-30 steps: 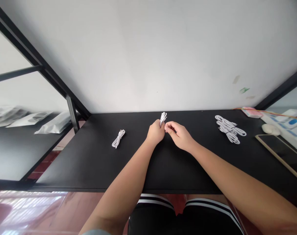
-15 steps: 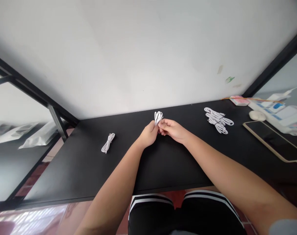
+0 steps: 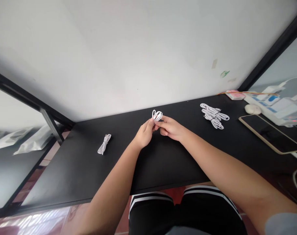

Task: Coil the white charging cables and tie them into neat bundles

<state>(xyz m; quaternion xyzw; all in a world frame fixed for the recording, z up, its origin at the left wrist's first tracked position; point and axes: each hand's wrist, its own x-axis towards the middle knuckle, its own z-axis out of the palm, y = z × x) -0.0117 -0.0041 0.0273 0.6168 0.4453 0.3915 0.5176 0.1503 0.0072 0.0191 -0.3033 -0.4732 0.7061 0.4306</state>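
Observation:
Both hands meet over the middle of the black table point(image 3: 163, 163). My left hand point(image 3: 143, 134) and my right hand point(image 3: 170, 128) pinch a small coiled white cable point(image 3: 157, 115) between their fingertips, its loops sticking up above the fingers. A bundled white cable point(image 3: 104, 144) lies on the table to the left, well apart from the hands. A pile of several white cables point(image 3: 214, 115) lies to the right.
A tablet point(image 3: 269, 133) lies at the right edge, with a white mouse point(image 3: 252, 109), a pink item point(image 3: 234, 95) and white-and-blue boxes point(image 3: 278, 104) behind it. Plastic bags point(image 3: 28, 142) rest on a neighbouring table at the left. A white wall stands behind.
The view has swung left and tilted. The cable's loops have spread wider between my fingertips, and my hands stay together at the table's middle.

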